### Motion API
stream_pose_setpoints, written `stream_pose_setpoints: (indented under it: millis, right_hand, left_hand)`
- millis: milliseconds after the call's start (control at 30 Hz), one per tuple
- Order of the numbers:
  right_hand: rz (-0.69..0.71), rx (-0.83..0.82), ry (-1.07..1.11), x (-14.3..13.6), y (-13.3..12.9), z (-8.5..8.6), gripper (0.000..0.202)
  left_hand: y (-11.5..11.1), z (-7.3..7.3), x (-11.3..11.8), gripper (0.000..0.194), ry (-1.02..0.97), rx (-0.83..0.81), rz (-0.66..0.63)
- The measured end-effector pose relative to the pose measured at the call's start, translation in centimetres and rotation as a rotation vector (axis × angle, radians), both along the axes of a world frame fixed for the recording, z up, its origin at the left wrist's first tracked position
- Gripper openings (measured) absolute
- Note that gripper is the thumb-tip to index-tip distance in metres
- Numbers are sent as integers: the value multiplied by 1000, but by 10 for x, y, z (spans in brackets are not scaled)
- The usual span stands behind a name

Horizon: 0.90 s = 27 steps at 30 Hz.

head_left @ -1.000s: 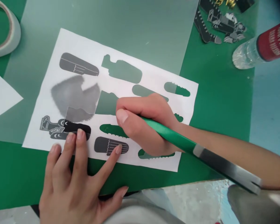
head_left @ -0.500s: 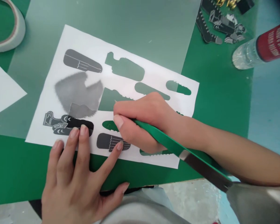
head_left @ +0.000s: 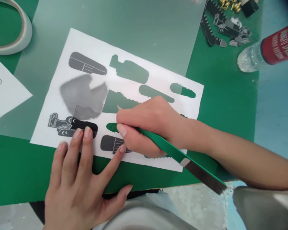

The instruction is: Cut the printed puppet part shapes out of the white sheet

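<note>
A white printed sheet (head_left: 124, 153) lies at a slant, with several shapes cut out so that green shows through. Dark printed figures remain on it, along with a smudged grey patch (head_left: 81, 92). My left hand (head_left: 86, 182) rests spread out at the lower edge, its fingertips pressing on the black figure (head_left: 86, 126) and by the striped dark shape (head_left: 110, 143). Closed in a pen grip, my right hand (head_left: 148, 124) holds a green craft knife (head_left: 168, 145). The knife's thin tip shows beside my fingers, over a cut-out opening. Whether it touches the sheet I cannot tell.
Under the sheet is a translucent mat (head_left: 144, 28) on a green table (head_left: 220, 95). A roll of tape (head_left: 26, 32) and another white sheet (head_left: 9, 86) are at left. Black cut-out pieces (head_left: 213, 32) and a red-labelled bottle (head_left: 252, 57) lie at upper right.
The view has shifted slightly, so the sheet and tape sit a little further right. My right hand and the knife have turned slightly, with more of the tip showing. My left hand stays pressed down.
</note>
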State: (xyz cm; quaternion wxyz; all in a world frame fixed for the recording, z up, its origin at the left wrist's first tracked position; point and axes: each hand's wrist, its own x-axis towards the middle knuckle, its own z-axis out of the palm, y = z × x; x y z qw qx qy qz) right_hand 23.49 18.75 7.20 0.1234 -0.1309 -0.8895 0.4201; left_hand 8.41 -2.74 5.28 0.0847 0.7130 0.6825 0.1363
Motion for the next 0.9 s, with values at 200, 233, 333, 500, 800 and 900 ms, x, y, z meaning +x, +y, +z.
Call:
stream_pose_setpoints:
  millis: [200, 233, 333, 500, 800, 900]
  right_hand:
    - [-1, 6, 34, 0, 0, -1, 30]
    - [3, 11, 29, 0, 0, -1, 30]
    - [19, 47, -13, 0, 0, 0, 29]
    - [9, 38, -39, -1, 0, 3, 28]
    - [22, 0, 12, 2, 2, 0, 27]
    - [29, 5, 12, 3, 1, -2, 26]
  left_hand:
    - [1, 0, 1, 97, -11, -1, 7]
    - [1, -1, 0, 95, -13, 1, 5]
    - [0, -1, -3, 93, 16, 14, -51]
    - [1, -2, -6, 96, 36, 29, -86]
    - [3, -1, -2, 91, 59, 49, -92]
    - [4, -2, -1, 91, 54, 59, -88]
